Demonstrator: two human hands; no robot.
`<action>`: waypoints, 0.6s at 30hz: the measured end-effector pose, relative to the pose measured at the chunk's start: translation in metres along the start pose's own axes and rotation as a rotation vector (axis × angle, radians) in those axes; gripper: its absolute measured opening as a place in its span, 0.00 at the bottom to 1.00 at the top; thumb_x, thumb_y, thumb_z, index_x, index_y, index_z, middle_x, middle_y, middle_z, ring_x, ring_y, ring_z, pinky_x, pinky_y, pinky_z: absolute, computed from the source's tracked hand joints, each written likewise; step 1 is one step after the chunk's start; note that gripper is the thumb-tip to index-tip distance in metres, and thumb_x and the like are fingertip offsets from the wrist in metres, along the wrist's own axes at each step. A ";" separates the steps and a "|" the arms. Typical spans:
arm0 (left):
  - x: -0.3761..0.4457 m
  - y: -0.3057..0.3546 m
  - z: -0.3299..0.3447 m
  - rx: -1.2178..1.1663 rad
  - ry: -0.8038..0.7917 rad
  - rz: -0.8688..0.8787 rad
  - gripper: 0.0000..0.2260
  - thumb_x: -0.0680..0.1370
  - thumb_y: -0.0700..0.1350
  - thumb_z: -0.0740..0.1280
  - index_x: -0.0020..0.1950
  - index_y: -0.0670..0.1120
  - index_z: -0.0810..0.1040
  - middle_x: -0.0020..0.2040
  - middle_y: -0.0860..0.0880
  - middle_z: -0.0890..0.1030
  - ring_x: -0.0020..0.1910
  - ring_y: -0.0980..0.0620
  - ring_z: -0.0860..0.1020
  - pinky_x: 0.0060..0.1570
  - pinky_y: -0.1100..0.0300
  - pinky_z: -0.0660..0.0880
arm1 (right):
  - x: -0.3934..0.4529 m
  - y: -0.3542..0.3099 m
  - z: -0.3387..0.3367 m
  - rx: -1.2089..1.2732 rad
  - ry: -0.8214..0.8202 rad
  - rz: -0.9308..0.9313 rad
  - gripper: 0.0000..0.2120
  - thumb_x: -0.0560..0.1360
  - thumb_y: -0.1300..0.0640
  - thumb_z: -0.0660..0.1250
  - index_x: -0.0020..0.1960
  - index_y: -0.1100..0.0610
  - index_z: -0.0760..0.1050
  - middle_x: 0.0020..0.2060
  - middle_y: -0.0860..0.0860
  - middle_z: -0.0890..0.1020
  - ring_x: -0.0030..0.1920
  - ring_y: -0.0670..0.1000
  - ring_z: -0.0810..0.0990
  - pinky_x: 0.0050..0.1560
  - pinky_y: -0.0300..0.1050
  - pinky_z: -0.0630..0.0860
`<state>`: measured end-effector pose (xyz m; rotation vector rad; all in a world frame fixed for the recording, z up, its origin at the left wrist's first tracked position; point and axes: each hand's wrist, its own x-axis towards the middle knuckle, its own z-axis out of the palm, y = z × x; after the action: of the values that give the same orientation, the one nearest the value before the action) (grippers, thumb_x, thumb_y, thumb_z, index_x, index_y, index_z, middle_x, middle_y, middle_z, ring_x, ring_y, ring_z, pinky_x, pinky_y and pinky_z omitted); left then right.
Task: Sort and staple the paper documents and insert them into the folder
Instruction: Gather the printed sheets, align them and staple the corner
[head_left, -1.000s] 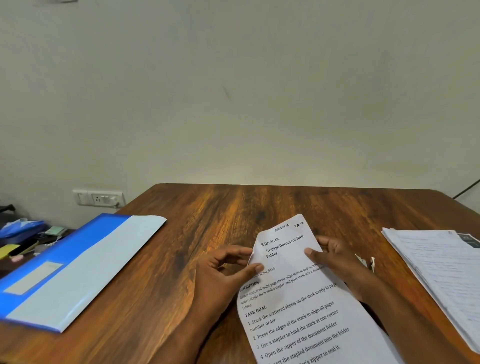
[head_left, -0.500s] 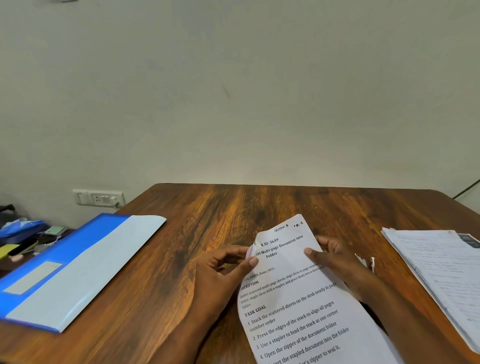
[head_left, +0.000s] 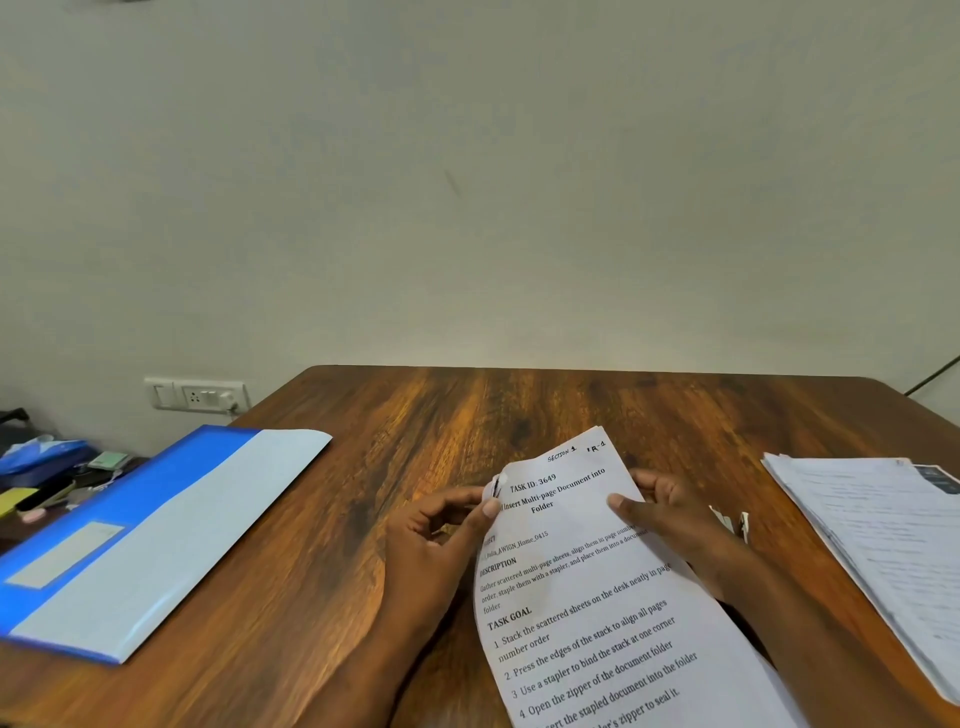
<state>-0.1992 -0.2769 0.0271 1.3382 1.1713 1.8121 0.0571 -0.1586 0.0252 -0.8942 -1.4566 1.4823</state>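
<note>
I hold a printed document (head_left: 587, 587) tilted above the wooden table (head_left: 415, 431). My left hand (head_left: 436, 540) pinches its upper left corner, where the paper curls back over the fingertips. On the right edge my right hand (head_left: 670, 519) grips it, thumb on the printed face and fingers behind. A blue and pale folder (head_left: 156, 525) lies flat at the table's left edge. A stack of papers (head_left: 883, 551) lies at the right. A small white object (head_left: 735, 522), partly hidden behind my right hand, rests on the table.
The table's far edge meets a plain wall. A wall socket (head_left: 195, 396) sits at the left. Beyond the table's left side there is clutter (head_left: 47, 473) with blue and yellow items. A dark cable (head_left: 932, 375) runs at the far right.
My left thumb has slid up along the document's left edge to the top corner, and the corner has folded back. The right hand and the document have stayed put.
</note>
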 end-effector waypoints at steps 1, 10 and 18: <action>0.000 -0.001 0.000 0.013 0.014 0.008 0.09 0.75 0.46 0.75 0.53 0.45 0.88 0.47 0.45 0.89 0.43 0.48 0.87 0.36 0.55 0.80 | 0.000 0.000 0.000 0.010 -0.001 -0.001 0.13 0.79 0.66 0.69 0.63 0.64 0.80 0.53 0.61 0.87 0.48 0.57 0.88 0.42 0.44 0.84; 0.003 -0.005 -0.001 0.016 -0.003 0.030 0.08 0.78 0.44 0.73 0.54 0.45 0.88 0.49 0.46 0.89 0.43 0.52 0.85 0.37 0.63 0.76 | 0.002 0.003 -0.001 -0.003 0.004 0.006 0.14 0.78 0.65 0.70 0.64 0.64 0.80 0.53 0.61 0.87 0.50 0.59 0.88 0.44 0.46 0.84; 0.002 -0.005 0.000 -0.021 0.019 0.000 0.12 0.81 0.39 0.71 0.63 0.47 0.83 0.50 0.45 0.89 0.40 0.45 0.84 0.34 0.51 0.78 | 0.001 0.001 -0.001 0.002 0.001 0.005 0.13 0.79 0.65 0.70 0.63 0.63 0.80 0.53 0.61 0.87 0.50 0.59 0.88 0.44 0.45 0.84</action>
<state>-0.1997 -0.2730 0.0236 1.3119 1.1586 1.8361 0.0576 -0.1576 0.0238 -0.8978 -1.4535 1.4865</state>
